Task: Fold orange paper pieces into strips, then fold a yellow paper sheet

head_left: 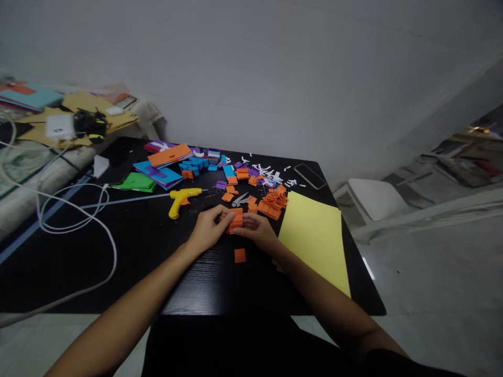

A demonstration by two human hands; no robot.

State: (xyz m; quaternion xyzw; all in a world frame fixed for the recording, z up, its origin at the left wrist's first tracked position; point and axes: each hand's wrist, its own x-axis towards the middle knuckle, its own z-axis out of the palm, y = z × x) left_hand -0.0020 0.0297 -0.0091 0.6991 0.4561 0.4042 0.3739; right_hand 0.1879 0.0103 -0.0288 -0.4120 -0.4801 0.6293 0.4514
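Between my two hands is a small folded orange paper piece (236,220), held just above the black table. My left hand (210,225) closes its fingers on the left side of it. From the right, my right hand (257,230) grips the other side, thumb toward me. A single orange paper square (239,255) lies on the table nearer to me. Just beyond my hands rest the scissors (240,200), partly covered among orange pieces. A heap of folded orange pieces (275,199) sits to the right of them.
A yellow glue gun (181,201) lies left of my hands. Yellow sheets (314,235) cover the right side of the black table (212,293). A phone (309,176), white paper scraps (269,174), blue folded pieces (194,165) and green paper (135,182) lie farther back. A white cable (112,235) loops at left.
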